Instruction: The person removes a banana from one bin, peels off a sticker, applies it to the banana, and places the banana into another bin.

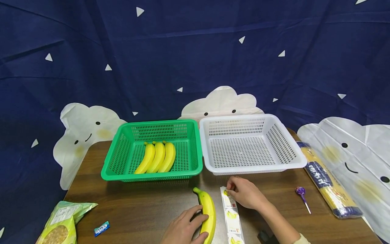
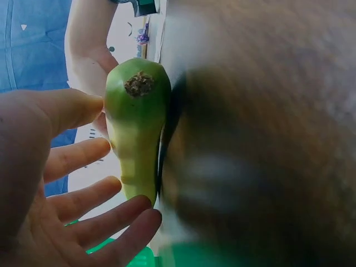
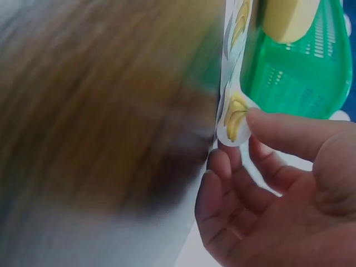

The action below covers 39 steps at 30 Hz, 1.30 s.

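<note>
A loose yellow banana (image 1: 208, 210) lies on the brown table (image 1: 146, 210) in front of the baskets. My left hand (image 1: 196, 225) rests against its left side; in the left wrist view the fingers (image 2: 89, 197) are straight and spread beside the banana (image 2: 136, 139). A white strip of banana stickers (image 1: 232, 215) lies just right of the banana. My right hand (image 1: 229, 190) pinches the sticker (image 3: 233, 119) at the strip's far end between thumb and fingers. The green basket (image 1: 122, 149) holds three bananas (image 1: 156, 157). The white basket (image 1: 286, 149) beside it is empty.
A green snack bag (image 1: 61, 223) and a small blue candy (image 1: 101, 228) lie at the front left. A purple lollipop (image 1: 301, 195) and a long spaghetti pack (image 1: 327, 181) lie at the right. A dark blue cloud-print cloth hangs behind.
</note>
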Each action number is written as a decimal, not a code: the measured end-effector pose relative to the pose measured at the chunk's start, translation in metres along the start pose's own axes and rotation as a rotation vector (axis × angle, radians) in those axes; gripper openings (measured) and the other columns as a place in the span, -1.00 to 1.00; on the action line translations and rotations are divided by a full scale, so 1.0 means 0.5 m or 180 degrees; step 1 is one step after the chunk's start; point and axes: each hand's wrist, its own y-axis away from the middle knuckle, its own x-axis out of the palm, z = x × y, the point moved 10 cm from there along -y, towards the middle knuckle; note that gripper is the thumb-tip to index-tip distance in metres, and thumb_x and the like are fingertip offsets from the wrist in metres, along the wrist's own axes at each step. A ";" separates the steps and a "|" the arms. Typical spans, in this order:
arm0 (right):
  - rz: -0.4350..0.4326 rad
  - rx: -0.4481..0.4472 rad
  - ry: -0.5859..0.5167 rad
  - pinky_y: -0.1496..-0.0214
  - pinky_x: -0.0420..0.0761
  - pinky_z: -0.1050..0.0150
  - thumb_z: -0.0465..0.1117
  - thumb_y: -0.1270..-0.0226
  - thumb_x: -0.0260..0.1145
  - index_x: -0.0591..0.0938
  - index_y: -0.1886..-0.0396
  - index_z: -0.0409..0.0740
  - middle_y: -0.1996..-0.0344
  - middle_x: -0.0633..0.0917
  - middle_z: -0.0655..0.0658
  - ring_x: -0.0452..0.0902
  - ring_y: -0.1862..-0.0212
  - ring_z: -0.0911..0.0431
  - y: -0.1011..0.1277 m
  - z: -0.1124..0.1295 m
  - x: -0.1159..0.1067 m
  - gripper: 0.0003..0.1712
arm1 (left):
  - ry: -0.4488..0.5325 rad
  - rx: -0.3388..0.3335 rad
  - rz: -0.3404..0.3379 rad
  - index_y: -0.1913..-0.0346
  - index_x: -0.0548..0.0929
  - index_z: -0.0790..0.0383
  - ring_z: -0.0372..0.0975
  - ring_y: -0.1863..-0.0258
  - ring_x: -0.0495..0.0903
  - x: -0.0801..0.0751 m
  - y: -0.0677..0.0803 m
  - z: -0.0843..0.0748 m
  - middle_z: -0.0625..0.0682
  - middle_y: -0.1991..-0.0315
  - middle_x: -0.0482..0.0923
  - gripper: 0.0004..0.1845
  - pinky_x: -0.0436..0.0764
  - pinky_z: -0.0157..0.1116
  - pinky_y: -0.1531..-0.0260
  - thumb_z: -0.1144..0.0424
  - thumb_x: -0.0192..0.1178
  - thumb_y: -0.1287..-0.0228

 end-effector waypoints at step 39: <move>0.0618 -0.0226 -0.1302 0.51 0.49 0.24 -0.46 -0.17 0.32 0.41 0.05 -0.14 0.49 0.52 -0.13 0.50 0.53 0.07 0.032 0.033 -0.009 -0.60 | 0.1801 -0.0325 -0.0074 -0.19 0.56 0.16 -0.49 0.30 0.49 0.015 0.001 0.029 -0.05 -0.21 0.37 -0.49 0.55 -0.52 0.41 0.02 0.32 -0.21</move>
